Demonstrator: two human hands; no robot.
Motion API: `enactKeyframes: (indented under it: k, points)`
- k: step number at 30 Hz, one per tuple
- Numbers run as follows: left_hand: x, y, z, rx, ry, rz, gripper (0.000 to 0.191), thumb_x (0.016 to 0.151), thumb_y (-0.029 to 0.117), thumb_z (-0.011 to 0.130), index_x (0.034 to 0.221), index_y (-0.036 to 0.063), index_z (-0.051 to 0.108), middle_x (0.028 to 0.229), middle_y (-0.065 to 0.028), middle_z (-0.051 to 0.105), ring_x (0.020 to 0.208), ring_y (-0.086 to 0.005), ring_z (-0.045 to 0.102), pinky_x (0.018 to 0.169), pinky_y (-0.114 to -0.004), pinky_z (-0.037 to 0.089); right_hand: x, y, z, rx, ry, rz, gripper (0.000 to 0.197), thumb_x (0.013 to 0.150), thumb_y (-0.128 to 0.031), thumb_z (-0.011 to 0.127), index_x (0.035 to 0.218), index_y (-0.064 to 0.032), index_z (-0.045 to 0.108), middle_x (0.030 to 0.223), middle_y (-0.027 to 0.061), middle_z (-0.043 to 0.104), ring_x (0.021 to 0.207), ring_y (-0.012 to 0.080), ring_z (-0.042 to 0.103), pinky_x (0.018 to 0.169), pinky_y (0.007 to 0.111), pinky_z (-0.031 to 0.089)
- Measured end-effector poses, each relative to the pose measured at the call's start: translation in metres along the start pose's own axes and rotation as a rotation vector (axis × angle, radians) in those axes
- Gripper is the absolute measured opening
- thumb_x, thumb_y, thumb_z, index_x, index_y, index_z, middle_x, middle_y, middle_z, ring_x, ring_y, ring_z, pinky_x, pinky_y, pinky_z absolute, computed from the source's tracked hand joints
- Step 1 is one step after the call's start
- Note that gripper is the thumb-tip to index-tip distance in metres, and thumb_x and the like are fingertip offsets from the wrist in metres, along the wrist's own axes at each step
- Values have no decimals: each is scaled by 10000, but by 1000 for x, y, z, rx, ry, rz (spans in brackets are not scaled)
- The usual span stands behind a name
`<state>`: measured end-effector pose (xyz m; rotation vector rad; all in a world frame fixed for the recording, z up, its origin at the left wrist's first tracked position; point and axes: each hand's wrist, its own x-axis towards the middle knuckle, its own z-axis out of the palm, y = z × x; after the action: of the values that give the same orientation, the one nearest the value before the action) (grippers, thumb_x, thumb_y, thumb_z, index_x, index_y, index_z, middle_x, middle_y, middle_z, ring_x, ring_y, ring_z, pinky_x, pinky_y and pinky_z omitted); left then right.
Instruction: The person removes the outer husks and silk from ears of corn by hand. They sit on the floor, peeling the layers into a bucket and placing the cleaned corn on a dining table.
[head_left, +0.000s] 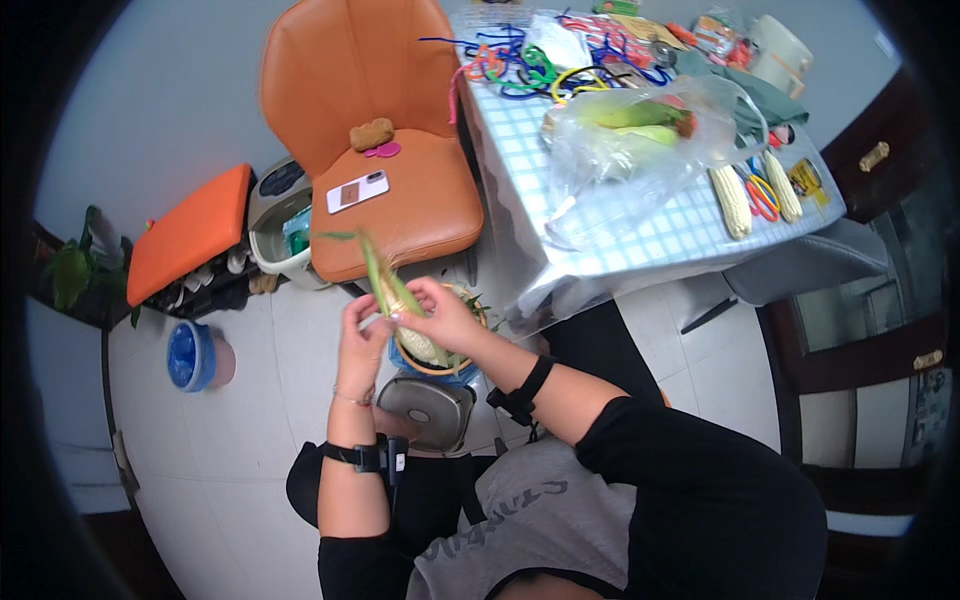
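Observation:
A partly husked ear of corn (417, 346) is between my hands, pale kernels showing at its lower end. Green husk leaves (378, 276) and silk still cover the far end, pointing away from me. My left hand (361, 324) pinches the ear from the left. On the other side, my right hand (444, 313) grips the husk, with the thumb across it. Directly beneath is a round bin (484, 319) with an orange-yellow rim, a blue liner and green husk pieces in it. My hands and the corn hide part of this bin.
A table with a checked cloth (517, 157) bears a plastic bag (600, 202) of unhusked corn, husked ears (731, 202), scissors (763, 199) and coloured cords (525, 71). An orange chair (420, 202) holds a phone (358, 192). A grey stool (442, 420) and blue-lined bin (196, 356) stand nearby.

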<state>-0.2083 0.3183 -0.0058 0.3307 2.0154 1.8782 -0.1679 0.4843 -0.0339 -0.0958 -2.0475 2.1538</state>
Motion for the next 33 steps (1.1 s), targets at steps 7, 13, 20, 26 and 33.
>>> enactKeyframes:
  k: [7, 13, 20, 26, 33]
  points:
    - [12, -5, 16, 3, -155, -35, 498, 781, 9, 732, 1216, 10, 491, 1043, -65, 618, 910, -129, 624, 776, -257, 525, 5, 7, -8, 188, 33, 137, 381, 848, -159, 713, 1117, -20, 483, 952, 83, 610, 861, 131, 601, 749, 274, 508]
    - [3, -6, 0, 103, -161, -89, 493, 786, 29, 736, 1231, 12, 527, 986, -46, 628, 793, -75, 601, 714, -228, 516, 12, -13, 2, 149, 42, 187, 241, 908, -159, 638, 1077, -1, 574, 886, 50, 665, 766, 90, 625, 683, 229, 502]
    - [10, -16, -3, -24, -210, -88, 498, 811, 21, 706, 1268, -12, 511, 1059, -68, 636, 812, -82, 621, 734, -226, 516, 18, -7, -2, 247, 145, 255, 215, 950, -180, 579, 1004, 17, 647, 863, 14, 646, 762, 67, 569, 703, 216, 463]
    - [10, -9, -5, -162, -283, -178, 529, 827, 29, 690, 1312, -23, 483, 1149, -64, 622, 890, -91, 619, 814, -230, 504, 20, -2, -3, 382, 156, 284, 215, 958, -171, 549, 992, 19, 644, 865, 37, 657, 766, 82, 598, 698, 230, 483]
    - [9, -26, -15, -277, -352, -230, 505, 858, 66, 664, 1324, -2, 479, 1155, -35, 610, 957, -87, 598, 858, -248, 477, 18, -4, -11, 623, 128, 496, 202, 939, -167, 553, 1020, 10, 606, 931, 77, 662, 791, 140, 638, 720, 268, 510]
